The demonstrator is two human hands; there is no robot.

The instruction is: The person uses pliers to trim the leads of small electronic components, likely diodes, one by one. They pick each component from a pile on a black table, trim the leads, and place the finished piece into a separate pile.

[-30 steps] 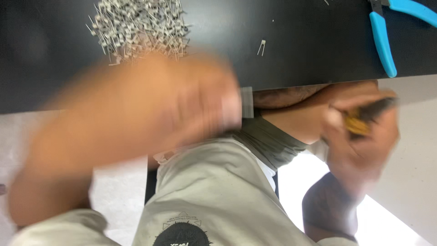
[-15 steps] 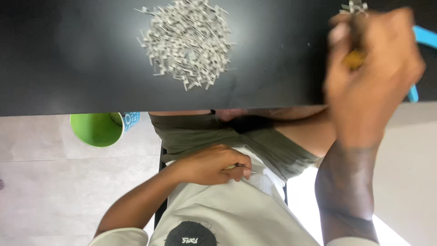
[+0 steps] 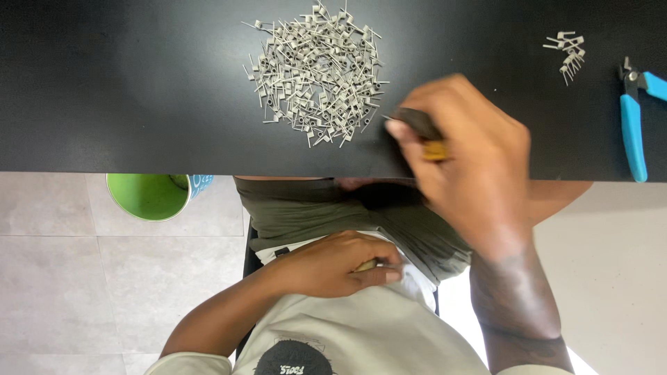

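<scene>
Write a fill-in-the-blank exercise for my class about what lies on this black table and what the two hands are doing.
The big pile of small metal parts lies on a table that is ____ in colour.
The cutters near the table's right edge have ____ handles.
The right hand holds a dark tool with its tip beside the ____ pile.
The left hand rests below the table edge, against the person's ____.

Missing words: black; blue; big; lap

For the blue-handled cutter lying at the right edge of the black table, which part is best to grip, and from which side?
Grip the blue-handled cutter around its long blue handles, near their middle. They point toward the table's near edge, while the small metal head points away, so coming from the near edge with the right hand seems easiest. The cutter lies flat with bare table around it.
</scene>
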